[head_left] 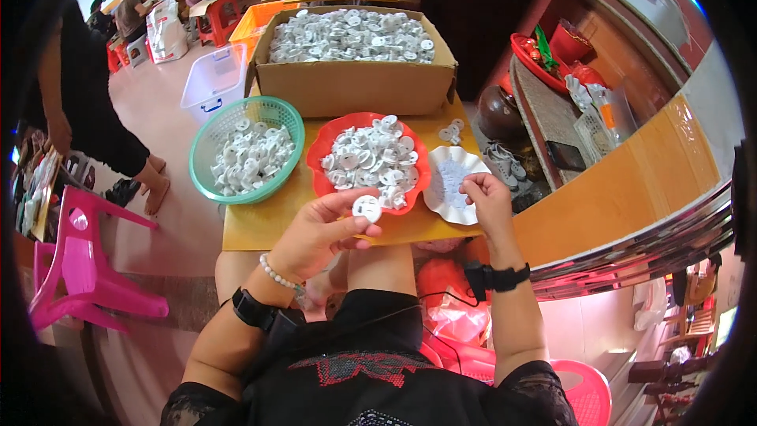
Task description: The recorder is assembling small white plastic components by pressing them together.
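Observation:
Between the thumb and fingers of my left hand [315, 229] is a round white plastic part [367, 207] with a small dark slot, held up before the red bowl's near edge. My right hand [492, 199] is over the right side of a white scalloped dish [465, 216], thumb and fingertips pinched together. Whatever they hold, if anything, is too small to make out. Small pale translucent pieces [449, 177] lie in that dish. A red wavy-rimmed bowl [321, 151] heaped with white plastic parts stands beside it. Left of the bowl, a green basket [203, 177] holds more such parts.
Behind the bowls, a cardboard box [351, 87] full of white parts stands on the yellow table [256, 229]. A few loose parts [452, 132] lie near the dish. A pink chair [91, 268] and a standing person [98, 102] are at left, a counter [544, 118] at right.

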Available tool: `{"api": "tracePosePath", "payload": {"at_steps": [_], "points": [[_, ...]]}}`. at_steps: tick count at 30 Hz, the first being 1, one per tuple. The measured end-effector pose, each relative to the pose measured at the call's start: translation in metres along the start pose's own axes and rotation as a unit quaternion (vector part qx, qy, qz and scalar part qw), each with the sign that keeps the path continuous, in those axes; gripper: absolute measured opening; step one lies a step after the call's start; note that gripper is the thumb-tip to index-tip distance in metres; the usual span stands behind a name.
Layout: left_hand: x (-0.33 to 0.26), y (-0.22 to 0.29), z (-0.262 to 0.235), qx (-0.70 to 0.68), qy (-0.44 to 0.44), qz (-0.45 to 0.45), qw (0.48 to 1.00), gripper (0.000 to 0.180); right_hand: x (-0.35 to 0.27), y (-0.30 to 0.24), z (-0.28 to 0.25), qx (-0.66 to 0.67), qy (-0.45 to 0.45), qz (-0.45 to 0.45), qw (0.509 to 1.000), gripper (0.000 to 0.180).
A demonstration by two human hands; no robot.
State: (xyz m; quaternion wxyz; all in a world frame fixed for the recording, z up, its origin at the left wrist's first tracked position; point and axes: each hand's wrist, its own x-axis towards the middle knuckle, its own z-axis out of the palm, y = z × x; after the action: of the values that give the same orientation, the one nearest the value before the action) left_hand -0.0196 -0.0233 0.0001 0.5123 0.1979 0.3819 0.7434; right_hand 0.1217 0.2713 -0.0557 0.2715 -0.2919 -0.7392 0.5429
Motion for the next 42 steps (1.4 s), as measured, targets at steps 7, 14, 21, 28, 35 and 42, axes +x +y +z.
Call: {"api": "tracePosePath", "payload": {"at_steps": [7,14,21,28,35,42], "points": [[-0.017,-0.004,0.022,0.05,-0.008,0.079,0.996,0.039,-0.089,-0.124,0.061,0.166,-0.117,-0.093,0.975,0.007],[-0.025,-0.004,0.031,0.098,-0.006,0.146,0.984,0.033,-0.112,-0.139,0.08,0.091,-0.12,-0.198,0.969,0.005],[-0.029,-0.006,0.03,0.11,0.003,0.169,0.98,0.032,-0.118,-0.141,0.083,0.064,-0.102,-0.211,0.97,0.006],[-0.03,-0.002,0.03,0.136,0.011,0.181,0.974,0.031,-0.115,-0.145,0.078,0.006,-0.116,-0.248,0.962,0.006],[-0.031,-0.002,0.029,0.16,0.02,0.199,0.967,0.032,-0.114,-0.154,0.075,-0.077,-0.118,-0.297,0.944,0.006],[-0.031,-0.009,0.022,0.153,0.004,0.17,0.973,0.032,-0.117,-0.157,0.069,-0.139,-0.15,-0.27,0.941,0.007]]}}
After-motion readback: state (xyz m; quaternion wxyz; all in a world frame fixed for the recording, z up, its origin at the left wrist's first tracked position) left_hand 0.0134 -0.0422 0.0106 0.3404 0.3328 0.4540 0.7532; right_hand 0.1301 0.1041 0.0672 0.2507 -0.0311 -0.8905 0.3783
